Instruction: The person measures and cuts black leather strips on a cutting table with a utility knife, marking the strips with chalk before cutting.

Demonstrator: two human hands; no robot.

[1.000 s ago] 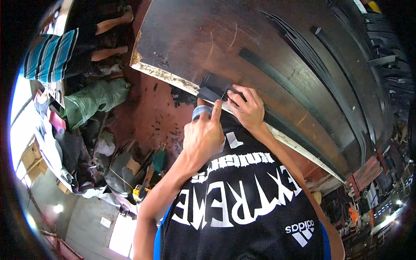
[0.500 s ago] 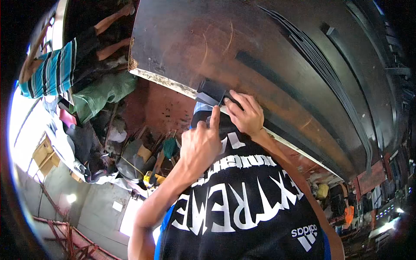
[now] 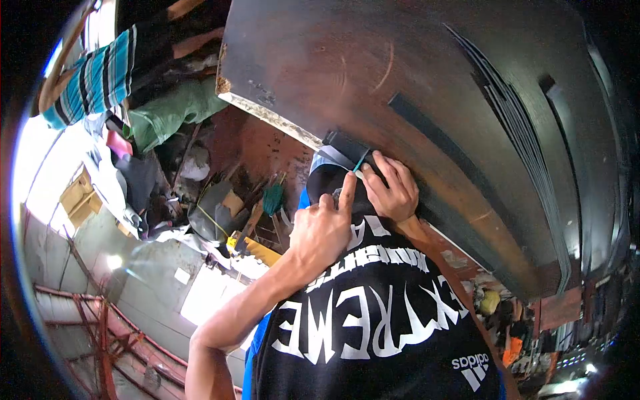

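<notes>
A short black strip lies at the table edge, with a grey flat flap beside it. Against it runs a thin teal line or edge, whose kind I cannot make out. My left hand reaches up to it; its index finger is stretched to the lower end of the teal line and the other fingers are curled, their contents hidden. My right hand is bent over the strip's right end, fingertips pressed on it beside the teal line.
The dark tabletop has a worn pale edge. A long black strip and a bundle of thin dark strips lie on it. A person in a striped shirt is at upper left. A green sheet and scraps lie below.
The view has shifted, so table and hands sit farther right and lower. Both hands stay at the short strip; the teal line shows more plainly between them now.
</notes>
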